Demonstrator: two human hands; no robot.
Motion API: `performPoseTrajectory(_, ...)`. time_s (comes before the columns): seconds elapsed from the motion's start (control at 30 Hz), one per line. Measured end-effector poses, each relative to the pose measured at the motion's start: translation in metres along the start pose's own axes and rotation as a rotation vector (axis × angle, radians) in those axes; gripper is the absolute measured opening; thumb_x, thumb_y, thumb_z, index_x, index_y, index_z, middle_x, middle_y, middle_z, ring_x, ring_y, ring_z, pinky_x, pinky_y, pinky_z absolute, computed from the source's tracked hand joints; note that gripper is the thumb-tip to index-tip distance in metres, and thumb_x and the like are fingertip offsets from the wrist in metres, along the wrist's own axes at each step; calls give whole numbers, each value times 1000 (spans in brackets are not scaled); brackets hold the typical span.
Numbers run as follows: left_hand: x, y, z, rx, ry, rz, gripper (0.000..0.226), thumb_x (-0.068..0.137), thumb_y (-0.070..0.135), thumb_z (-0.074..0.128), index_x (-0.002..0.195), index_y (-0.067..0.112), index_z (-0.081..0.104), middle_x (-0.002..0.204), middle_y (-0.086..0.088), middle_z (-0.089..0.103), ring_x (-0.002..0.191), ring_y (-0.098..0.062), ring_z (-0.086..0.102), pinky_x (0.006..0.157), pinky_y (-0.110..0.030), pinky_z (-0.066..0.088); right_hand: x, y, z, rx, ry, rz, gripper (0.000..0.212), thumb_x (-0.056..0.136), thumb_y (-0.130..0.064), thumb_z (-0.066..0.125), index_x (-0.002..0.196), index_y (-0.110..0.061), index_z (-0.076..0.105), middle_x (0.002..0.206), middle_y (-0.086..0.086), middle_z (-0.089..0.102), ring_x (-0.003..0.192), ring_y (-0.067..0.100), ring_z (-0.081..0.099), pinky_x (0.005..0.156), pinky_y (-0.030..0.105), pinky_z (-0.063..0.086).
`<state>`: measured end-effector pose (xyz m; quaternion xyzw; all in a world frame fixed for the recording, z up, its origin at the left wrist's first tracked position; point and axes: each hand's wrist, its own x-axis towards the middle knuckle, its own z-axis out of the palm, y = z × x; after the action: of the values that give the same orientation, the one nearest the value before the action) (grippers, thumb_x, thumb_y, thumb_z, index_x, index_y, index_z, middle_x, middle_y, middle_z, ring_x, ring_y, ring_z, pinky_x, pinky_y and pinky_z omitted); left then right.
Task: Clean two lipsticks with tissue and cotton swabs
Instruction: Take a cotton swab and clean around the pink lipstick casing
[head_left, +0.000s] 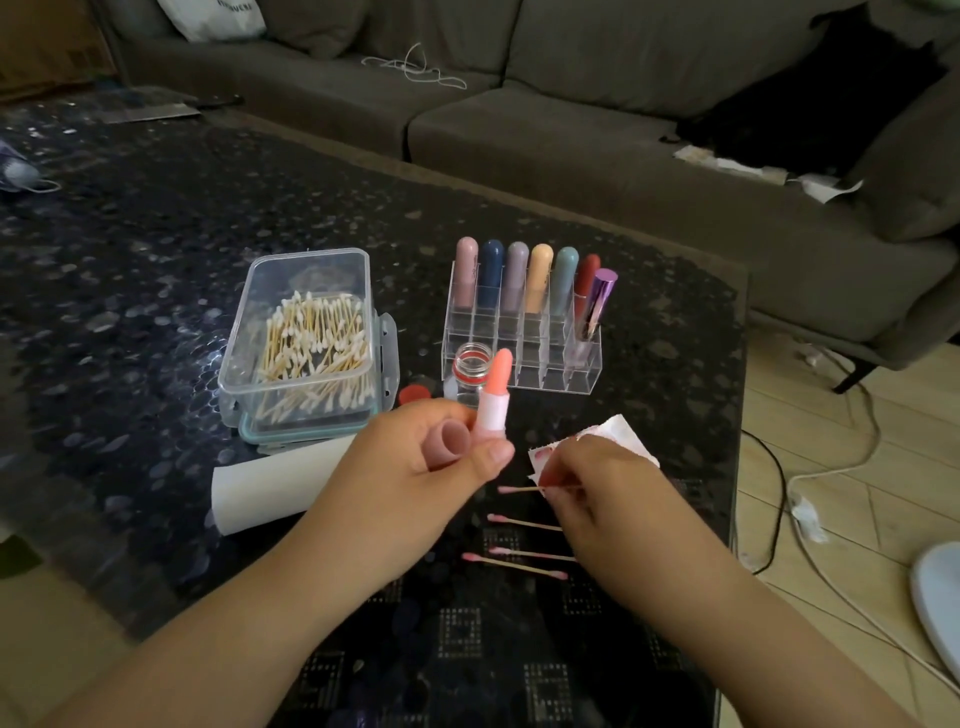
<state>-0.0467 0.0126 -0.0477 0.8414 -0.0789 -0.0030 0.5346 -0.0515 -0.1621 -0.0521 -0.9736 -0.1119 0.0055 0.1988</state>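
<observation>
My left hand (415, 457) holds an open lipstick (493, 395) upright by its pale pink base, its coral tip bare, and keeps the pink cap (451, 440) tucked in the curled fingers. My right hand (582, 488) pinches a cotton swab (514, 489) with a pink-stained tip, together with a stained tissue (613, 431). Three used swabs (519, 558) with pink tips lie on the table just below. A clear box of clean cotton swabs (306, 338) stands to the left.
A clear acrylic rack (524, 332) holds several capped lipsticks behind my hands. A small glass jar (472, 366) and its red lid (414, 394) sit in front of it. A tissue roll (280, 483) lies left. A grey sofa (571, 130) stands beyond the dark table (156, 260).
</observation>
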Motion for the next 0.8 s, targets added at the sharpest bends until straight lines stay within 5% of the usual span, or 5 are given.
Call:
performPoseTrajectory(0.17, -1, 2, 2, -56, 2, 6, 11, 72, 39, 67, 74, 27, 67, 52, 14, 40, 51, -1, 37, 51, -13, 33, 4, 3, 5, 74, 170, -27, 17, 88, -30, 59, 102, -29, 68, 95, -16, 48, 97, 4, 46, 85, 17, 36)
performPoseTrajectory(0.27, -1, 3, 2, -74, -7, 25, 13, 73, 36, 71, 69, 24, 66, 53, 10, 38, 53, -5, 36, 54, -21, 33, 4, -6, -14, 446, 192, 16, 19, 84, -47, 50, 95, -40, 64, 92, -21, 59, 90, -5, 53, 75, 3, 37)
performPoseTrajectory(0.37, -2, 3, 5, -82, -38, 35, 15, 71, 37, 73, 70, 23, 67, 56, -3, 45, 55, -10, 42, 56, -33, 38, 2, -14, -21, 757, 119, 11, 35, 64, -56, 55, 85, -33, 70, 84, -6, 69, 77, 4, 63, 68, 11, 48)
performPoseTrajectory(0.6, -6, 10, 9, -96, -40, -22, 35, 51, 53, 76, 78, 32, 67, 73, -8, 65, 70, -24, 61, 67, -43, 53, 2, -15, -23, 877, 194, -20, 38, 61, -52, 63, 73, -18, 74, 72, 16, 67, 61, 20, 55, 58, 34, 46)
performPoseTrajectory(0.8, -6, 13, 7, -183, -138, 63, 29, 69, 52, 67, 70, 23, 66, 55, 4, 48, 56, -8, 44, 56, -28, 37, 0, -7, -32, 891, 140, -86, 26, 70, -43, 64, 77, -20, 74, 82, 11, 71, 81, 32, 64, 71, 32, 52)
